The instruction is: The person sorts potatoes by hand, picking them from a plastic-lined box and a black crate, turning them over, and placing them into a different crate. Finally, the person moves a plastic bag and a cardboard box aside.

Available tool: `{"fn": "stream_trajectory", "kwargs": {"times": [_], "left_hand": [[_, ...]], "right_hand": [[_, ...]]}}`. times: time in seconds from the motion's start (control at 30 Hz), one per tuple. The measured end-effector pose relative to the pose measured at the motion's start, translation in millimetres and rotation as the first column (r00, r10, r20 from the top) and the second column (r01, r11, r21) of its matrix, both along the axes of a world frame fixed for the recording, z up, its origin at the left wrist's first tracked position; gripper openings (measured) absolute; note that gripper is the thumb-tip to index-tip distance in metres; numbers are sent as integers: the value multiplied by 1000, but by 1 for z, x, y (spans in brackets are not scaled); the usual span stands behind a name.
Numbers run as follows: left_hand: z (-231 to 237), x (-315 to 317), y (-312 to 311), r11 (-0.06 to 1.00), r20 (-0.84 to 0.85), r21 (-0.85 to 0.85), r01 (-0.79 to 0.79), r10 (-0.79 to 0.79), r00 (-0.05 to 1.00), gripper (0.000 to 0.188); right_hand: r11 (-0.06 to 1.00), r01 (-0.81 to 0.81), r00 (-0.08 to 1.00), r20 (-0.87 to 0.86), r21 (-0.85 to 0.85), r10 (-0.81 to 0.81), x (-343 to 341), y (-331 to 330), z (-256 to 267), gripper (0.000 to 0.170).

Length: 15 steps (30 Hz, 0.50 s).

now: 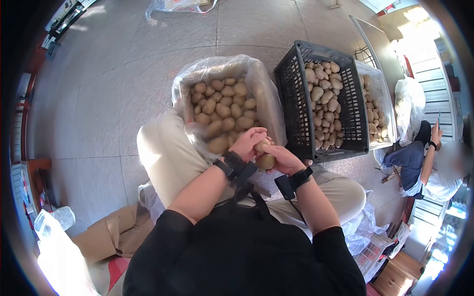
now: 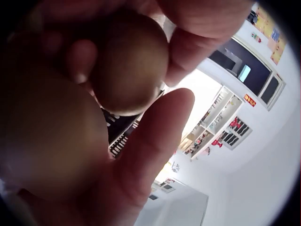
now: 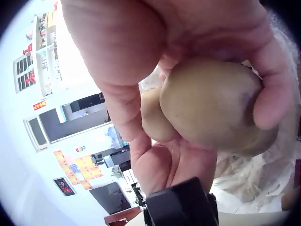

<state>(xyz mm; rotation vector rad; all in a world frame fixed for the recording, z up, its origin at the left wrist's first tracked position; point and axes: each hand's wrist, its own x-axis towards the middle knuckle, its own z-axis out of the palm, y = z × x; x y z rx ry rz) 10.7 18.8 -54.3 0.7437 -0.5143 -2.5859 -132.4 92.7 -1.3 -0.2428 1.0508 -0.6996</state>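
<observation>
Two potatoes are in the person's hands, close together above the lap. The left hand holds the smaller potato in its curled fingers. A larger potato is gripped by the right hand, whose fingers bend around its side. The right thumb lies along the smaller potato, which is partly hidden behind the larger one in the right wrist view. Just beyond the hands stands a container lined with clear plastic, with many potatoes inside.
A black crate of potatoes stands to the right, beside a white crate with more. Further right, another person sits holding a phone. Cardboard and plastic bags lie at the lower left.
</observation>
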Motion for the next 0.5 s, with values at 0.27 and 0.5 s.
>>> {"fn": "stream_trajectory", "kwargs": {"times": [0.27,0.5], "left_hand": [[-19,36,-17,962,181,169,-214,183,966,22],[7,29,32,968,244,153,198,-231,942,48]], "right_hand": [[916,389,918,116,-94,-378,-10,5,-23,27],[831,363,879,-140,-423,-456,24,1,-14,18]]}}
